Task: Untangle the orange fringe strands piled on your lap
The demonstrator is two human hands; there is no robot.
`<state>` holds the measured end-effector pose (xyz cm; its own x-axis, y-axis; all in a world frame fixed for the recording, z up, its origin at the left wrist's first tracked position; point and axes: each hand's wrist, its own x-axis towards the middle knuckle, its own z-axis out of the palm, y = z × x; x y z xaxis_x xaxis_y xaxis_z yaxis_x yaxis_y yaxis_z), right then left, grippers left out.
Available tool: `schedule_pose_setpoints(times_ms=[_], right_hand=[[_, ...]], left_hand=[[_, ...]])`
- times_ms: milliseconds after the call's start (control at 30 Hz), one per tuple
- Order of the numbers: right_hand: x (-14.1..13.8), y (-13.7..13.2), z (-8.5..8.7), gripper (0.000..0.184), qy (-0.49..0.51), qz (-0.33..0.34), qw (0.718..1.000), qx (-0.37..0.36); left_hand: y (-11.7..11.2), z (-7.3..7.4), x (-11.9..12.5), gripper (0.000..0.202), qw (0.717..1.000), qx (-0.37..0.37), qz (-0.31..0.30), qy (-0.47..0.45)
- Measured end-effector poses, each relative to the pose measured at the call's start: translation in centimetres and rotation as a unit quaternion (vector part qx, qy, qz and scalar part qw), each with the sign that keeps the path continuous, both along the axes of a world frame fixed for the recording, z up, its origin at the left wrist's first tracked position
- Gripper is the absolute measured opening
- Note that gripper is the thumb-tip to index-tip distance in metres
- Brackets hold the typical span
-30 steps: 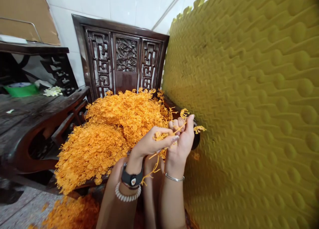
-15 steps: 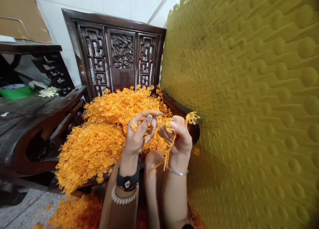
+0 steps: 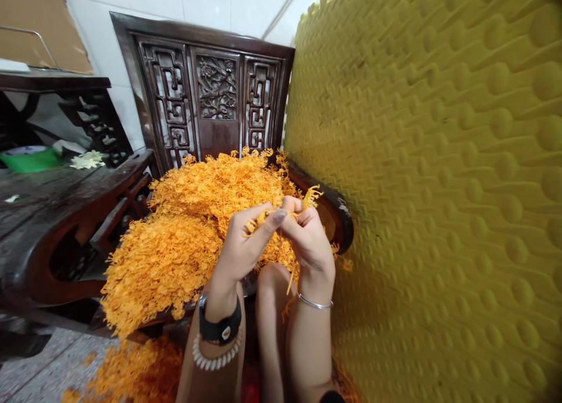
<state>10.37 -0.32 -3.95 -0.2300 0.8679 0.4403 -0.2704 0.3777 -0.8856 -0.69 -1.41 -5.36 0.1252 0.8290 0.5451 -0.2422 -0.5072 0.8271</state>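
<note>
At the centre of the frame, the person's left hand (image 3: 243,248) is closed around a few orange pieces (image 3: 251,225), its thumb meeting the right hand (image 3: 309,242). The right hand is curled in a pinch, with a frilly orange tuft (image 3: 312,196) sticking out above it; what lies between the fingertips is hidden. Pulling too hard there could snap so thin a stem, and a loose grip could let pieces drop. A strand (image 3: 290,283) dangling below the hands might catch on the bangle (image 3: 315,303) at the right wrist.

Behind the hands, left of centre, the orange pile (image 3: 162,262) covers the dark wooden chair's seat and overhangs its front edge; a nudge could send pieces down onto the orange heap (image 3: 138,371) at lower left. The yellow mat (image 3: 421,175), filling the right side, leaves that elbow little room and could be bumped.
</note>
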Motion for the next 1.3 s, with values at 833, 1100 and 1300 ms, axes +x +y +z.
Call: schedule_pose_setpoints(times_ms=[833, 1100, 1300], right_hand=[[-2.2, 2.3, -0.1, 0.044, 0.303, -0.039, 0.952, -0.003], [-2.3, 0.6, 0.1, 0.028, -0.106, -0.322, 0.928, 0.153], [-2.1, 1.2, -0.5, 0.009, -0.224, -0.390, 0.870, 0.200]], left_hand=[[1.7, 0.6, 0.2, 0.043, 0.927, -0.080, 0.011, -0.365], [1.6, -0.4, 1.0, 0.029, 0.974, -0.003, 0.218, -0.059], [0.7, 0.0, 0.3, 0.028, 0.933, 0.068, 0.323, 0.145]])
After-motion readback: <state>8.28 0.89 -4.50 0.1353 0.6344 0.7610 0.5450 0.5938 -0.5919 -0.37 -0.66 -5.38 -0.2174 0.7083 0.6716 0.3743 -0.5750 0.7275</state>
